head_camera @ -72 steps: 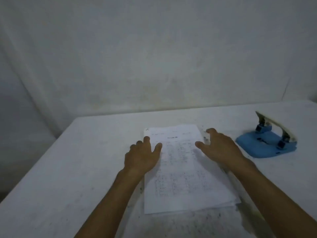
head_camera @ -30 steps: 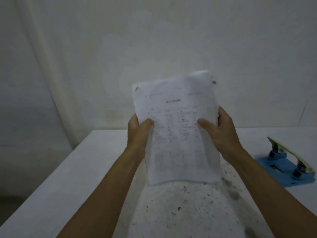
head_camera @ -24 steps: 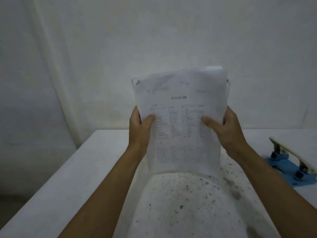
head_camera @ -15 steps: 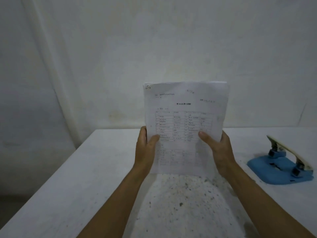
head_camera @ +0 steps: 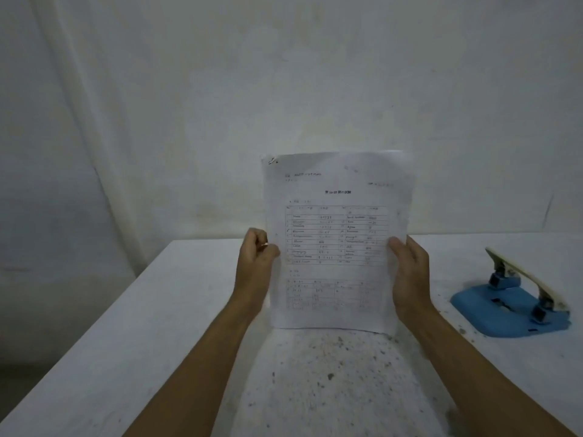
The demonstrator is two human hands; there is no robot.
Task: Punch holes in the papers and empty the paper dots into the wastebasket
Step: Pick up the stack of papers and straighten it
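A stack of white printed papers (head_camera: pixel 337 216) stands upright in front of me, its bottom edge resting on or just above the table. My left hand (head_camera: pixel 257 263) grips the stack's left edge and my right hand (head_camera: pixel 410 272) grips its right edge. A blue hole punch (head_camera: pixel 511 307) with a cream lever sits on the table to the right, apart from both hands. No wastebasket is in view.
The white table (head_camera: pixel 142 326) is speckled with dark flecks in the middle; its left edge drops off to a dark floor. A white wall or cloth (head_camera: pixel 284 89) stands close behind the table's far edge.
The papers lay flat under my hands, then both hands lifted them upright. In the last half second the stack dropped lower and squared up, its bottom edge now at the table.
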